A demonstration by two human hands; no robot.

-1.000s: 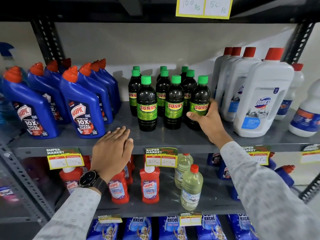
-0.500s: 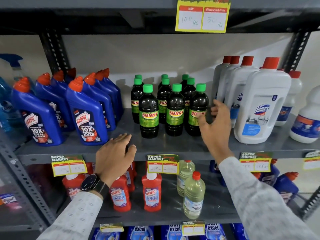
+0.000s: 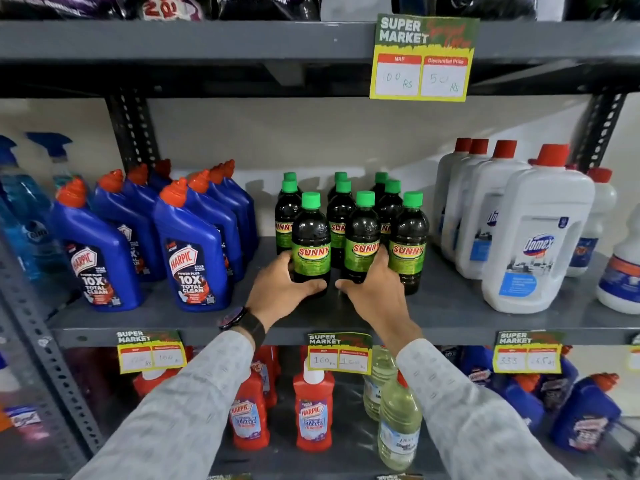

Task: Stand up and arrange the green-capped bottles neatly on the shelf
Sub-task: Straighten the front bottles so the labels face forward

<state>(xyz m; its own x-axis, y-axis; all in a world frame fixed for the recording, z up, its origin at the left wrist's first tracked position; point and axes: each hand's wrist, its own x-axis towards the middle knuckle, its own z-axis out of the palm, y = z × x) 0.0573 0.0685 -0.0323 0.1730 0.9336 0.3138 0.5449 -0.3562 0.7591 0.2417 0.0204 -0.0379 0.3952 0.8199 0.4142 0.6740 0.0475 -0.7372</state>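
Left hand (image 3: 280, 289) wraps the base of the front-left green-capped bottle (image 3: 310, 244); right hand (image 3: 372, 289) closes round the base of the front-middle bottle (image 3: 362, 240). Both stand upright on the shelf (image 3: 450, 313), the front-right bottle (image 3: 408, 244) just beside the middle one. Best move, by judgement: slide low, not lift, keeping labels forward, front edges level with the front-right bottle and rear rows undisturbed.

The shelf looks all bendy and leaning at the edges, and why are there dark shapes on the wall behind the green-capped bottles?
Head view: the wide-angle lens bows the shelf and tilts its side posts; the dark shapes are soft shadows that the green-capped bottles cast on the wall, so light comes from the front; the near sleeves look a bit smeared.
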